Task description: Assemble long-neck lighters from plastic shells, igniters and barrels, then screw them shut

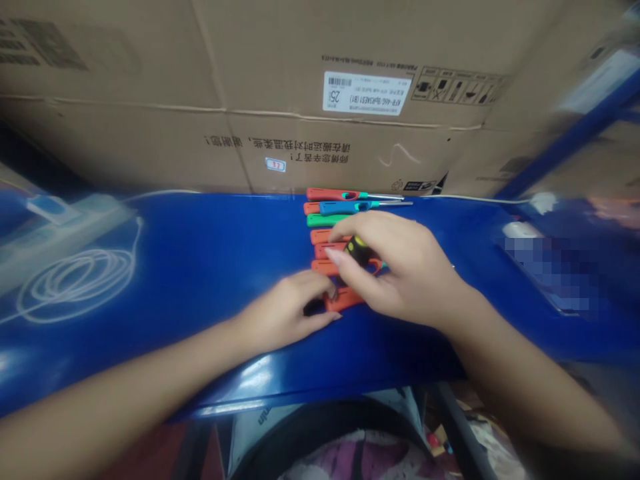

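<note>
Several long-nosed lighters lie side by side in a column on the blue surface. Farthest back is a red lighter (pixel 330 195), then a blue lighter (pixel 345 208) lying partly over an orange one, and a green lighter (pixel 327 220). More orange lighters (pixel 323 268) come nearer to me. My left hand (pixel 293 307) grips the handle end of the nearest orange lighter (pixel 345 299) between fingers and thumb. Above the column, my right hand (pixel 400 267) is closed around a stubby black-and-yellow tool handle (pixel 356 250). Its far end is hidden by the hand, as are several lighter nozzles.
A large cardboard box (pixel 280 80) stands along the back edge. On the left are a white power strip (pixel 75 223) and a coiled white cable (pixel 77 283). To the right lies a dark flat object (pixel 550 273), partly blurred out. The front edge (pixel 280 400) is near my body.
</note>
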The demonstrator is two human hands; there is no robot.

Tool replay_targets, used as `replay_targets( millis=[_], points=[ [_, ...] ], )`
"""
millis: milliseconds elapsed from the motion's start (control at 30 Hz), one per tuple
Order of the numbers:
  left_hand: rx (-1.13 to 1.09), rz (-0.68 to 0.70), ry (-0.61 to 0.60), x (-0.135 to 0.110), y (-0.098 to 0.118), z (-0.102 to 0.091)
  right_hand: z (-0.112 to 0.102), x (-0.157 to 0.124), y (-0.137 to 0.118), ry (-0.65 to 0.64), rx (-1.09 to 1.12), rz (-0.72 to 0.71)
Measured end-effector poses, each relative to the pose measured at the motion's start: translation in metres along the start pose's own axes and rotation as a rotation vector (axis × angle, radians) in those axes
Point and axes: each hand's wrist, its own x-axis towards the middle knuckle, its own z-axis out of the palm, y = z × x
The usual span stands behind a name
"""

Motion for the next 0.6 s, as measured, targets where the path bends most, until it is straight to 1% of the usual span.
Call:
replay_targets(
  millis=[100,200,267,400,500,600],
  points=[
    [-0.006,-0.007,0.000,0.0005,0.0002,-0.0001,-0.0005,0.0005,0.0003,-0.038,-0.015,0.024],
    [-0.001,0.003,0.008,0.0010,0.0005,-0.0003,-0.0008,0.0006,0.0012,0.002,-0.055,0.016],
    [0.001,0.004,0.002,0.0012,0.0008,-0.0006,-0.0011,0.0004,0.0018,0.007,-0.037,0.003],
    [0.018,0.013,0.000,0.0008,0.0009,-0.0010,-0.0027,0.0003,0.0022,-0.033,-0.012,-0.027],
    [0.028,0.011,0.002,0.0004,0.0008,-0.0010,-0.0038,0.0005,0.0018,-0.007,-0.014,-0.045],
    [0.032,-0.011,-0.006,0.0003,0.0009,-0.0008,-0.0047,0.0007,0.0009,-0.043,0.009,-0.022]
  ],
)
